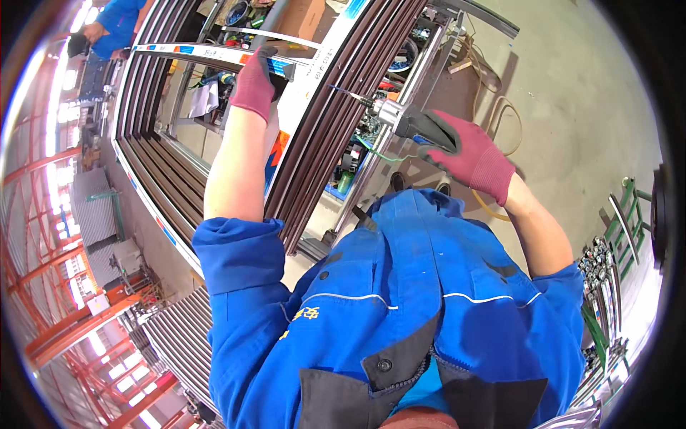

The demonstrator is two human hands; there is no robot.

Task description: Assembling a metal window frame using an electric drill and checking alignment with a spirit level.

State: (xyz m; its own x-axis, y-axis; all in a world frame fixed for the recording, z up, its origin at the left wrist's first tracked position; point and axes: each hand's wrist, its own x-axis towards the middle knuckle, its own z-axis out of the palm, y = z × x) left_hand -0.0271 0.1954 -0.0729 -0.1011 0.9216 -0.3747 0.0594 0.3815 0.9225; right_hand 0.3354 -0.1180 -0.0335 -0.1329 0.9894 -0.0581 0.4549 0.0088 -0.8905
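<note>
Right hand [471,154] is wrapped around power driver [390,113], bit over the brown frame stack [314,164] (contact unclear). Left hand [254,84] is at white-filmed crossbar [207,52]; can't tell if it's gripping.

The handle of the power drill [389,113] is largely covered by the right hand [468,150], and whether the brown frames [325,143] are touched by its thin bit [346,92] cannot be told. The surface beneath the left hand [254,84] is hidden. Left of the right hand, small parts [367,129] are too jumbled to be told apart. Beyond the left hand, the frames are cut off by the upper edge; a co-worker [120,27], farther left, is cropped too.
</note>
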